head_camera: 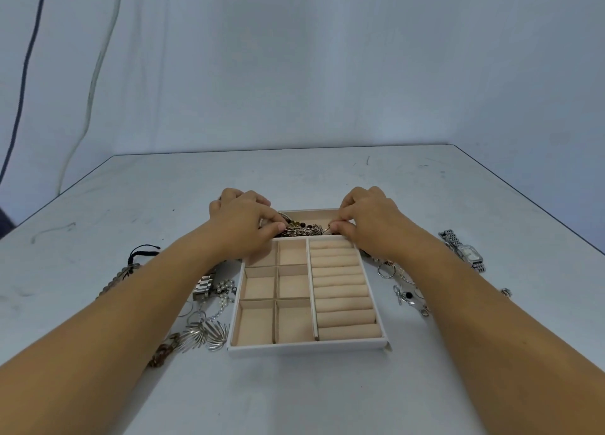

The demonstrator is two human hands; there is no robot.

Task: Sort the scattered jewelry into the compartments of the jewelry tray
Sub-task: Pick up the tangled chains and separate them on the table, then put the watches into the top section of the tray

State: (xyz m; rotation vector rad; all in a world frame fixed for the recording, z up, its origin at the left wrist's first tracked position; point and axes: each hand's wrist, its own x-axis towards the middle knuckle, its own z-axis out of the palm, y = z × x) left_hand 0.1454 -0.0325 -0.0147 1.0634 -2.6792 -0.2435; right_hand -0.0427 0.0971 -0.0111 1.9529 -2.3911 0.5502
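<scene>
A white jewelry tray with beige lining sits mid-table. It has several small square compartments on the left, ring rolls on the right and a long far compartment. A tangle of chains and beads lies in that far compartment. My left hand reaches over the tray's far left corner, its curled fingers on the tangle. My right hand is at the far right corner and pinches a small piece at the tangle's right end.
Left of the tray lie a metal watch band, pearls, silver leaf earrings, a brown chain and a black-corded bracelet. To the right lie rings and small pieces and a silver watch. Cables hang on the back wall.
</scene>
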